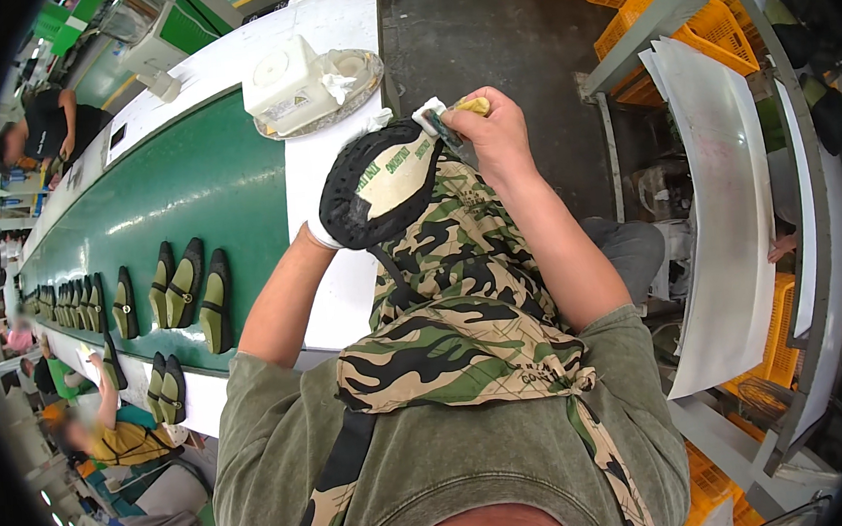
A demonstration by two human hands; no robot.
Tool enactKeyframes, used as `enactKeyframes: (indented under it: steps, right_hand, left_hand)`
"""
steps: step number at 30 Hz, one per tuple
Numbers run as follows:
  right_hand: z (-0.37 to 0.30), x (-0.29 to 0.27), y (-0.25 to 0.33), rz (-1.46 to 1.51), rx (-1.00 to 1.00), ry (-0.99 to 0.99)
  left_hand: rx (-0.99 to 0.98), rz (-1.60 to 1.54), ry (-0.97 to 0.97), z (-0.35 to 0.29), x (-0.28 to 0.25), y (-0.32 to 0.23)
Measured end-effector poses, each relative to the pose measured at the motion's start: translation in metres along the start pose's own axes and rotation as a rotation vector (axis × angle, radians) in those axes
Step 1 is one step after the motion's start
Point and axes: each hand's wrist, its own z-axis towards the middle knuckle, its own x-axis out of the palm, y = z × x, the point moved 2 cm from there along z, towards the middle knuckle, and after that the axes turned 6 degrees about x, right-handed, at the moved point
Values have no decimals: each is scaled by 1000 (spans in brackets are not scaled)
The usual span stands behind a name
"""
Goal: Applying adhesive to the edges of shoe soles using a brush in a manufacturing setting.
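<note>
A black shoe upper (342,195) with a cream insole board (397,181) on its underside is held out over the white table edge. My left hand (321,235), in a white glove, grips it from behind; most of its fingers are hidden by the upper. My right hand (492,134), bare, pinches a small tool with a yellow handle (474,106) and a dark, flat end, likely a brush. That end lies against the upper's far right rim. Something white (428,115) shows between tool and upper; I cannot tell whether it is glove or cloth.
A white plastic container (280,84) sits on a plastic-wrapped tray (358,70) beyond the upper. Several green and black shoes (184,287) stand on the green conveyor (246,178) at left. Yellow crates (709,33) and a rack with a pale sheet (719,220) are at right. Co-workers sit far left.
</note>
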Motion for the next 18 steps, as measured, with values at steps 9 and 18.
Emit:
enactKeyframes:
  steps: [9, 18]
  right_hand:
    - [-38, 17, 51, 139, -76, 117]
    - [-19, 25, 87, 209, -293, 185]
  left_hand:
    - [-100, -294, -26, 33, 7, -17]
    - [-205, -573, -102, 46, -8, -26]
